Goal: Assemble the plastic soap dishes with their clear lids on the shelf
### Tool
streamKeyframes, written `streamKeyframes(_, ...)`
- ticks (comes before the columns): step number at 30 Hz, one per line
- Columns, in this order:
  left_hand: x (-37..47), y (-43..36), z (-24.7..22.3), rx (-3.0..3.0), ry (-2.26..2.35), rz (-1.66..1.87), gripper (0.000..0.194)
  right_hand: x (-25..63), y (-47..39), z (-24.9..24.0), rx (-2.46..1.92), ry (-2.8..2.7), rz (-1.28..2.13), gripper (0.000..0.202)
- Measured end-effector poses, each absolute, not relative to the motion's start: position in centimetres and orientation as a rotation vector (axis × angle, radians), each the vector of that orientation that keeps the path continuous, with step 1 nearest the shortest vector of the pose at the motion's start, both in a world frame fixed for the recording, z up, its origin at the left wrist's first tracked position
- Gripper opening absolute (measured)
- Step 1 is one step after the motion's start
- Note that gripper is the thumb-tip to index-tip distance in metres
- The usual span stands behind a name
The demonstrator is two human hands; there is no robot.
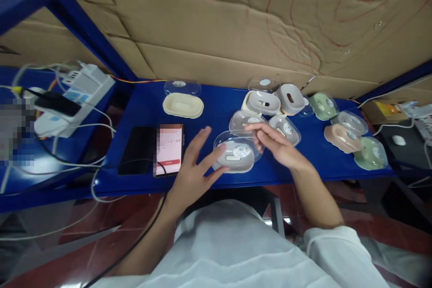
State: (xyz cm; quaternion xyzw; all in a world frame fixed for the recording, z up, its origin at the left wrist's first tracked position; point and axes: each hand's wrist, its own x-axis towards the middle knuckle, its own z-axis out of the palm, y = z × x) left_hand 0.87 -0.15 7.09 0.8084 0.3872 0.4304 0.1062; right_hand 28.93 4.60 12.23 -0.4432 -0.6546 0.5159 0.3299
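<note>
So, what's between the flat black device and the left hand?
A phone with its screen lit, crossed by a dark cable, in the head view.

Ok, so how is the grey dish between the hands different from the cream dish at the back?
Colour: the grey dish is grey; the cream dish is pale cream.
Lid: a clear lid is over the grey dish, but the cream dish is uncovered, with another clear lid behind it.
Inside: the grey dish shows a pale slot; the cream dish shows a plain hollow.
Both are rounded and longer than wide.
</note>
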Motion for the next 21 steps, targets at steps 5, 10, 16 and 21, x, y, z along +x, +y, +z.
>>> streamKeyframes(5, 1.7, -0.3, 7.0, 2.415, 0.963, 1.111, 0.057, 28.6, 0.8, 8.8, -1.340, -1.559, 1.117, 0.046)
streamKeyframes(10, 1.1, -0.2, 4.7, 2.313, 1.041, 1.006, 0.055, 28.3, -1.1, 7.0, -1.228, -2.005, 0.724, 0.072)
streamKeyframes(16, -0.2, -0.3, 3.2, 2.246, 1.121, 0.899, 0.047, 28.4, -1.4, 5.2, -1.126, -2.277, 0.609, 0.064)
streamKeyframes(21, 0.1, -0.3, 2.9, 2.256, 1.088, 0.951, 0.055, 28.4, -1.2, 4.7, -1.145, -2.358, 0.491, 0.074)
